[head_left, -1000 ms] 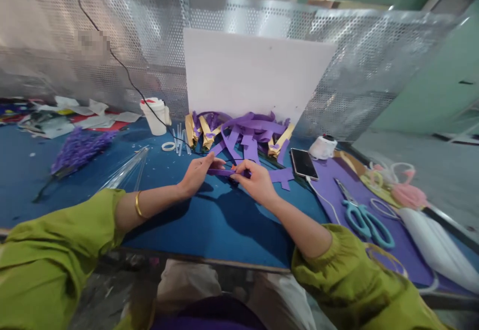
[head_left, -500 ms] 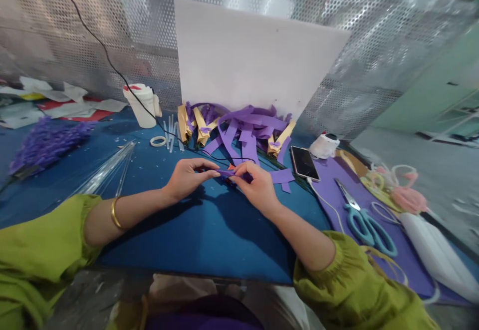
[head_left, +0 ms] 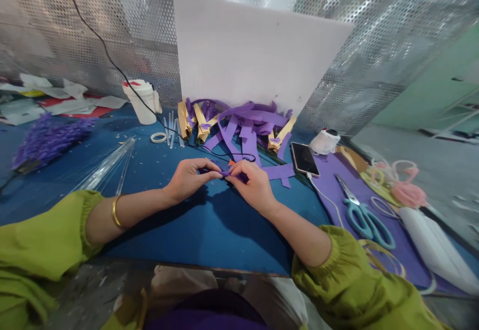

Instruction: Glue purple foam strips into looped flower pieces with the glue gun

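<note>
With the clock centred on the small purple strip (head_left: 225,173) and 12 pointing away from the wearer, both hands meet at the middle of the blue table (head_left: 239,245). Left hand (head_left: 187,179), at 9: thumb and forefinger tips together, clamped on the strip's near-left end. Right hand (head_left: 255,186), at 3 to 4: thumb and fingers likewise pinched on it, its knuckles hiding part. The two sets of fingertips are just beside each other. A small orange piece (head_left: 231,162) lies close by at 1.

Surroundings: heap of purple strips (head_left: 247,120) at 1; paper-wrapped bundles (head_left: 204,128) at 11; white cup (head_left: 141,104) and tape ring (head_left: 158,138) near 10; purple flower bunch (head_left: 54,138) at 9; phone (head_left: 305,160) at 3; scissors (head_left: 368,220), spread slightly, between 3 and 4.
</note>
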A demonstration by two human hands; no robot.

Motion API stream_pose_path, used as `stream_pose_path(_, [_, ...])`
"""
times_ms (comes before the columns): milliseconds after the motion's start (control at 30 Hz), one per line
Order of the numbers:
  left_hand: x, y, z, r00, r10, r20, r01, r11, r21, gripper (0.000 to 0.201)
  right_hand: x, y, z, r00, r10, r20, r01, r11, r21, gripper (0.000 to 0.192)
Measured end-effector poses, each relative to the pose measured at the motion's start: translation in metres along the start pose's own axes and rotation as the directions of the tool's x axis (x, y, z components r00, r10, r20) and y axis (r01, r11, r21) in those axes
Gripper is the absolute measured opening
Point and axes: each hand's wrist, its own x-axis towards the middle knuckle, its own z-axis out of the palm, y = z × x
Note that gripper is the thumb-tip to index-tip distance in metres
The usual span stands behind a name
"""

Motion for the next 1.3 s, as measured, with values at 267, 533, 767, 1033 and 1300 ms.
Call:
stream_pose_path(267, [-0.002,0.002,0.001,0.997,0.063,0.040,-0.063,0.998,0.003,0.018,-0.002,-0.001,0.002,0.998,-0.053,0.016,0.053,0.998,0.019,0.016])
stream_pose_path(533, [-0.002,-0.004,0.001,0.990,0.130,0.047,-0.131,0.991,0.003,0.015,-0.001,0.001,0.002,0.996,-0.088,0.019,0.088,0.996,0.012,0.017])
stream_pose_path(767, [0.001,-0.008,0.000,0.997,0.064,-0.033,-0.064,0.998,0.002,0.015,0.003,0.000,-0.004,0.998,-0.011,-0.056,0.012,1.000,0.016,0.019])
stream_pose_path(1033, [0.003,-0.004,-0.002,0.994,-0.021,-0.108,0.020,1.000,-0.006,0.021,0.005,0.003,-0.008,0.995,0.040,-0.090,-0.039,0.999,0.021,0.017])
stream_pose_path(1300, [0.005,-0.007,-0.003,0.989,-0.108,-0.101,0.105,0.994,-0.042,0.026,0.007,0.003,-0.010,0.994,0.056,-0.090,-0.054,0.998,0.024,0.018])
